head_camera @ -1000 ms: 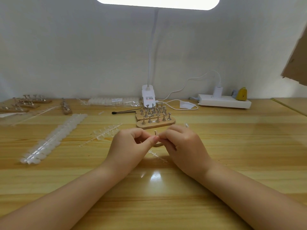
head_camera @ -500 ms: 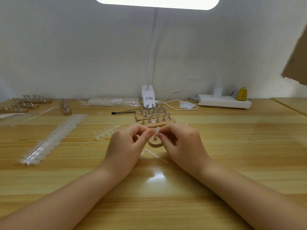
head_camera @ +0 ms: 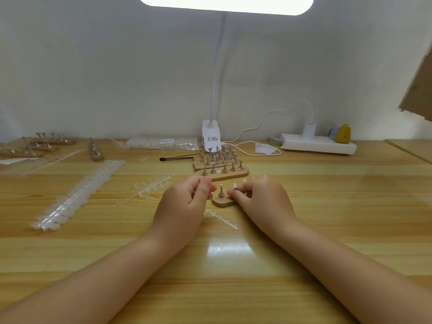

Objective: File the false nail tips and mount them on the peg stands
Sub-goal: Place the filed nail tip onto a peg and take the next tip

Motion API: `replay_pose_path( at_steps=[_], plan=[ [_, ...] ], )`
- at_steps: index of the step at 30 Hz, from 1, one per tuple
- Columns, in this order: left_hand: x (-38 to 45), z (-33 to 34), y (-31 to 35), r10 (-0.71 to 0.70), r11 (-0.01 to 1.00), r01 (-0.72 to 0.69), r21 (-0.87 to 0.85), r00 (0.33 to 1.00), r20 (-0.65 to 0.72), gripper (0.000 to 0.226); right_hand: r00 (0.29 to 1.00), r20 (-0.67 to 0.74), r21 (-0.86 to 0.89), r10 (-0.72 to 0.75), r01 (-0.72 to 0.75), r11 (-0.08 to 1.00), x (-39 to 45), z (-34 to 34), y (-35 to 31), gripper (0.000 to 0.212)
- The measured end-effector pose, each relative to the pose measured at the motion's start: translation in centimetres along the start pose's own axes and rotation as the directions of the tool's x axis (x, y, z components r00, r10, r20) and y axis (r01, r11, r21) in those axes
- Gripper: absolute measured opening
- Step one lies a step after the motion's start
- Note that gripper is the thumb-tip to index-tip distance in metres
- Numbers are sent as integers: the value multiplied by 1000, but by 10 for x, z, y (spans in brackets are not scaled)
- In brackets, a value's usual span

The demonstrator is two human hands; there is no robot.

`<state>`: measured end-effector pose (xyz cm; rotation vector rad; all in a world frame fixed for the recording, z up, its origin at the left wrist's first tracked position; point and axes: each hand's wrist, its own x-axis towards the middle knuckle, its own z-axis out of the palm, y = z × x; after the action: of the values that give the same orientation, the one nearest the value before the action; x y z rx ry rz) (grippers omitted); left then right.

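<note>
A small wooden peg stand lies between my hands, and one bare metal peg shows on it. Its right end is hidden under my right hand. That hand pinches a small clear nail tip between thumb and forefinger, just right of the peg. My left hand sits just left of the stand with its fingers curled and the thumb against the forefinger. I see nothing in it.
More wooden peg stands stand behind my hands. A bare plastic sprue lies in front. Strips of nail tips lie at left, and a shorter nail-tip strip lies nearer. A black-tipped tool, lamp base and power strip line the back.
My hands have drawn apart, uncovering the peg. The right hand has carried the nail tip a little to the right of it.
</note>
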<state>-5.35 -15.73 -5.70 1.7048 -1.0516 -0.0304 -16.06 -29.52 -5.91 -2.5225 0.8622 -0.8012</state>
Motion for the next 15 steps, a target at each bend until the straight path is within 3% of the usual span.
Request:
replay_pose_path(
  at_steps=[8, 12, 15],
  plan=[
    [0, -2, 1, -9, 998, 8, 56, 1000, 9, 26, 999, -25, -31, -32, 31, 999, -3, -8, -1, 23],
    [4, -5, -3, 3, 984, 5, 181, 999, -44, 19, 990, -78, -72, -114, 109, 991, -14, -10, -9, 28],
    [6, -6, -6, -11, 978, 27, 206, 997, -74, 14, 979, 49, -80, -197, 201, 976, -22, -10, -22, 37]
  ],
)
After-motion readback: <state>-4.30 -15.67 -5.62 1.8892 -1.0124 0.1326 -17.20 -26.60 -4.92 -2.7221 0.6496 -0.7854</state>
